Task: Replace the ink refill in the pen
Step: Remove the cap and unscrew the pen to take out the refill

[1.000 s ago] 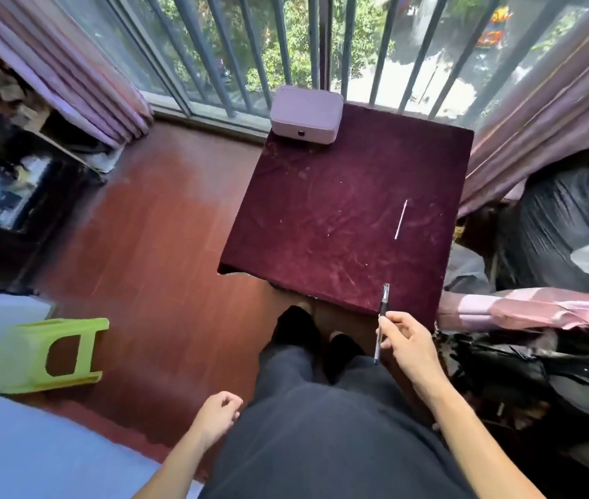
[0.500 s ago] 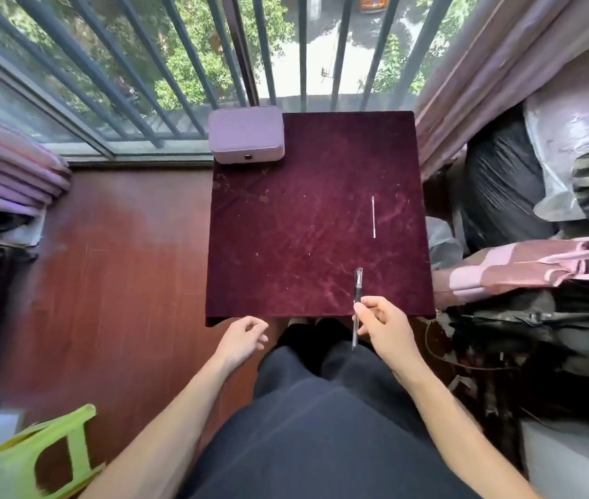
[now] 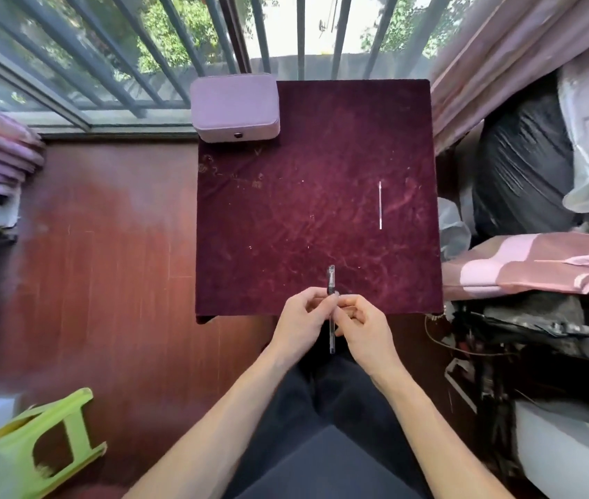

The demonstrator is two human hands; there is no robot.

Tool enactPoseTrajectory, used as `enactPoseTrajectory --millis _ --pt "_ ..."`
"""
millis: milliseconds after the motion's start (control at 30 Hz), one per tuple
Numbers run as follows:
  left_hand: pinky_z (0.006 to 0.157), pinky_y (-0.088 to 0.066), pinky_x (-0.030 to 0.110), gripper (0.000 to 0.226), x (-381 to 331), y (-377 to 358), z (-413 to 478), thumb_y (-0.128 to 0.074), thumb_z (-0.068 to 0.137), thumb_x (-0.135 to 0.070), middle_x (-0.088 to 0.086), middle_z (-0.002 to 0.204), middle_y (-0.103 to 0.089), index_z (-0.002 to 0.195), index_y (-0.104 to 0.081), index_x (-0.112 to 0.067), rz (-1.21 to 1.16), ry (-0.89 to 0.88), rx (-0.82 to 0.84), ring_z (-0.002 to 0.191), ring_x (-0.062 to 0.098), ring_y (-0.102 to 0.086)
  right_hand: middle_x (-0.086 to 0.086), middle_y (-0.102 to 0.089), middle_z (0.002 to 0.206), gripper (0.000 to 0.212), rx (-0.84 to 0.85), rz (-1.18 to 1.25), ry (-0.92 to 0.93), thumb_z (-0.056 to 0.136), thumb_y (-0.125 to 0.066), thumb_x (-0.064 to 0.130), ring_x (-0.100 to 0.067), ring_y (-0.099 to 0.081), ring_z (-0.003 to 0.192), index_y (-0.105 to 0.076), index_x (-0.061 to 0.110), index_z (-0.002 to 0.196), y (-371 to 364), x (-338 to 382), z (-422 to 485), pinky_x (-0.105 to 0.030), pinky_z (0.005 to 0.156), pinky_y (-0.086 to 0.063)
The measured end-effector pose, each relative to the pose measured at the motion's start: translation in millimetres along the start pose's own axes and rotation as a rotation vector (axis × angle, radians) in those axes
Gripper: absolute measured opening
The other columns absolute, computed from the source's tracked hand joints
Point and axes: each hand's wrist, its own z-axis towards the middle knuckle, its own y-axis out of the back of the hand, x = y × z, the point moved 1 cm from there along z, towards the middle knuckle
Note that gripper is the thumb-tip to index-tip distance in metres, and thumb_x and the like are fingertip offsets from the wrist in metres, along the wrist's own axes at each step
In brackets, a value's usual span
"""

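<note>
A slim clear-plastic pen with a dark cap (image 3: 331, 311) is held lengthwise over the near edge of the surface, its capped end pointing toward the far edge and its other end toward the person's lap. The left hand (image 3: 300, 324) pinches the pen just below the cap, fingers closed on the barrel. The right hand (image 3: 361, 325) meets it from the other side, fingers curled narrowly around the same stretch of the barrel. A thin white ink refill (image 3: 380, 205) lies alone toward the right edge of the surface, parallel to that edge and well apart from the hands.

The surface is a square table draped in dark maroon velvet cloth (image 3: 286, 210), creased and flecked with light specks. A closed lilac rounded box (image 3: 235, 108) sits on its far left corner, overhanging the edge slightly. Beyond it stand a barred window and pink curtains; the floor is reddish wood (image 3: 106, 264). A lime-green plastic stool (image 3: 30, 444) lies tipped on the floor at lower left, cut off by the picture's edge. Black and clear plastic bags (image 3: 530, 167) pile at the right; what they hold cannot be made out. The fingers hide the middle of the pen.
</note>
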Motion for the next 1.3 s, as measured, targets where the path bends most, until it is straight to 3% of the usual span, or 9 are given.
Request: enactPoseTrajectory --millis 200,333,433,567,733,933,1033,1133,1300 --pt "0.064 -0.047 0.007 0.016 29.7 4.8 46.3 -0.065 0.1 -0.023 -0.016 0.077 -0.075 0.094 -0.078 -0.017 -0.024 0.012 -0.034 0.07 -0.01 -0.066 0.015 -0.083 0.092 0.019 0.044 0.077 -0.043 0.1 -0.071 0.006 0.003 -0.075 0.078 -0.076 0.025 0.101 -8.5 -23.1 43.5 -0.012 0.07 -0.057" --pt "0.07 -0.051 0.014 0.016 49.2 8.1 83.5 -0.064 0.101 -0.017 -0.013 0.077 -0.077 0.091 -0.077 -0.02 -0.038 0.018 -0.023 0.073 -0.004 -0.069 0.013 -0.081 0.085 0.011 0.008 0.125 -0.066 0.101 -0.071 0.011 0.005 -0.064 0.062 -0.077 0.02 0.102 -6.2 -41.9 82.6 -0.008 0.058 -0.049" --pt "0.07 -0.05 0.013 0.013 68.4 8.1 109.3 -0.067 0.099 -0.016 -0.015 0.078 -0.076 0.094 -0.077 -0.023 -0.048 -0.006 -0.035 0.073 -0.005 -0.067 0.01 -0.079 0.085 0.014 -0.005 0.122 -0.025 0.102 -0.071 0.019 0.002 -0.062 0.064 -0.08 0.03 0.104 -8.3 -53.1 119.1 -0.01 0.06 -0.05" --pt "0.071 -0.052 0.015 0.009 93.5 6.1 136.6 -0.069 0.098 -0.02 -0.012 0.08 -0.075 0.096 -0.076 -0.025 -0.073 -0.007 -0.057 0.076 -0.002 -0.066 0.018 -0.078 0.081 0.019 0.009 0.091 0.059 0.102 -0.071 0.021 0.004 -0.061 0.063 -0.082 0.037 0.101 -14.9 -63.9 162.4 -0.009 0.06 -0.049" --pt "0.077 -0.054 0.022 0.009 120.3 6.5 155.3 -0.068 0.098 -0.02 -0.005 0.084 -0.074 0.101 -0.076 -0.022 -0.093 0.009 -0.033 0.079 0.005 -0.064 0.024 -0.073 0.068 0.013 0.022 0.095 0.087 0.1 -0.074 0.018 0.008 -0.063 0.06 -0.083 0.028 0.101 -21.7 -87.4 195.2 -0.006 0.059 -0.048" --pt "0.062 -0.052 0.018 0.016 140.4 11.6 174.1 -0.06 0.103 -0.021 -0.015 0.078 -0.068 0.103 -0.072 -0.031 -0.12 0.041 -0.021 0.067 0.002 -0.061 0.023 -0.078 0.075 0.01 0.059 0.106 0.068 0.098 -0.077 0.021 0.008 -0.07 0.068 -0.085 0.022 0.104 -31.1 -109.6 214.8 -0.006 0.062 -0.05" --pt "0.047 -0.04 0.013 0.023 145.6 10.2 182.5 -0.051 0.108 -0.027 -0.013 0.067 -0.061 0.094 -0.069 -0.021 -0.147 0.017 0.002 0.053 0.002 -0.048 0.016 -0.081 0.077 0.008 0.063 0.133 0.092 0.097 -0.078 0.019 0.007 -0.071 0.063 -0.085 0.023 0.099 -38.3 -116.2 219.1 -0.004 0.057 -0.049" --pt "0.05 -0.036 0.015 0.031 152.4 8.6 188.8 -0.047 0.108 -0.028 -0.006 0.072 -0.055 0.106 -0.066 -0.004 -0.173 -0.039 0.004 0.055 0.003 -0.041 0.016 -0.073 0.062 0.009 0.086 0.17 0.117 0.099 -0.076 0.016 0.006 -0.063 0.048 -0.084 0.015 0.103 -42.0 -124.1 223.1 -0.003 0.05 -0.045" --pt "0.048 -0.034 0.01 0.031 154.5 5.0 191.8 -0.043 0.109 -0.029 -0.005 0.068 -0.044 0.111 -0.066 -0.007 -0.217 -0.081 -0.027 0.051 -0.001 -0.038 0.026 -0.074 0.07 0.012 0.134 0.119 0.142 0.101 -0.074 0.02 0.011 -0.065 0.057 -0.084 0.019 0.107 -42.9 -130.5 231.3 -0.001 0.053 -0.045"
